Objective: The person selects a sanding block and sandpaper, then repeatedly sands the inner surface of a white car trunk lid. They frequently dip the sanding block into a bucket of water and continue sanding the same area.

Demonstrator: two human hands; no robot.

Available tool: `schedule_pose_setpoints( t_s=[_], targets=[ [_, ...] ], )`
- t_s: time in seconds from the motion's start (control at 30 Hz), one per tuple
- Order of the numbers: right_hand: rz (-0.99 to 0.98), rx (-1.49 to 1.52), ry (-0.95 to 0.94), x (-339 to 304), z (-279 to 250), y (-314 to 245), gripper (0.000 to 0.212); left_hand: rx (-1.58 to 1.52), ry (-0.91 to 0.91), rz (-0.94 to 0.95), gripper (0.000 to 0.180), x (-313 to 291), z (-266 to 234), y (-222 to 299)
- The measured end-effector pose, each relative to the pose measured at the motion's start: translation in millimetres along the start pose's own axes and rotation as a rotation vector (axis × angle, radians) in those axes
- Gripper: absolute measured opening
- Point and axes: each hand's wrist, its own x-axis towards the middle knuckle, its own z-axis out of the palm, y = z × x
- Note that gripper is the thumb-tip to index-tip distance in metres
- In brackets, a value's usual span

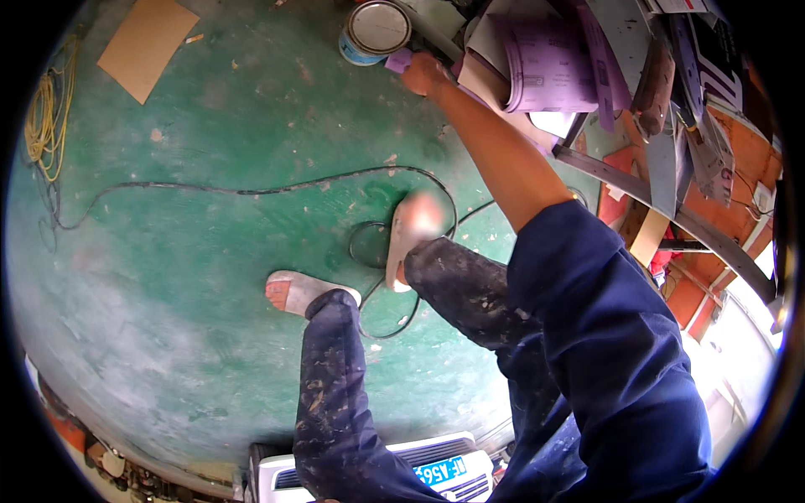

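Note:
My right arm, in a dark blue sleeve, reaches far forward across the floor. At its end, my right hand (pixel 425 75) is closed on the edge of a purple sheet (pixel 399 60), perhaps sandpaper; its fingertips are partly hidden. Just left of that hand stands a round can (pixel 379 29) with a greyish lid and a blue-and-white side. A larger curled purple sheet (pixel 553 71), printed on its outside, lies to the right among cardboard and scraps. My left hand is not in view.
A black cable (pixel 277 189) snakes over the green floor (pixel 210 251) and loops around my slippered feet. Brown cardboard (pixel 149 46) and a yellow cord coil (pixel 49 126) lie at far left. Clutter and a metal rail (pixel 662 205) line the right. A white vehicle front (pixel 457 444) is nearest.

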Motion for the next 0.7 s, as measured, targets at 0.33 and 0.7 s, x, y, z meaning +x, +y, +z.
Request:
schedule_pose_setpoints(
  t_s=[0.33,0.7],
  targets=[
    [-0.004,0.789,0.34,-134.6,-133.2,30.3,0.029,0.067,-0.111,-0.016,0.025,7.0,-18.9,-20.1],
    [0.275,-0.296,0.919,-108.7,-127.1,163.3,0.096,0.035,-0.166,0.077,0.026,35.2,-40.7,-65.1]
  ],
)
